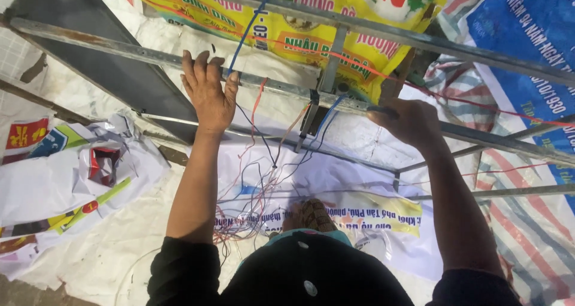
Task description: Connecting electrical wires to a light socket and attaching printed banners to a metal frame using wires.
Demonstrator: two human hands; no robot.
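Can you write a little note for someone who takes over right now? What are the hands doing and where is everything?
Left hand: flat on the metal frame bar, fingers spread, beside the blue wire.
Right hand: gripping the same bar further along, near the vertical strut.
Blue and red wires hang from the bar in a loose tangle over the white banner.
Yellow banner lies behind the frame.
Wires look untidied.

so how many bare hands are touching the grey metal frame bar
2. The left hand lies flat, fingers spread, over the grey metal frame bar beside the blue wire. The right hand grips the same bar further right. No other hands show.
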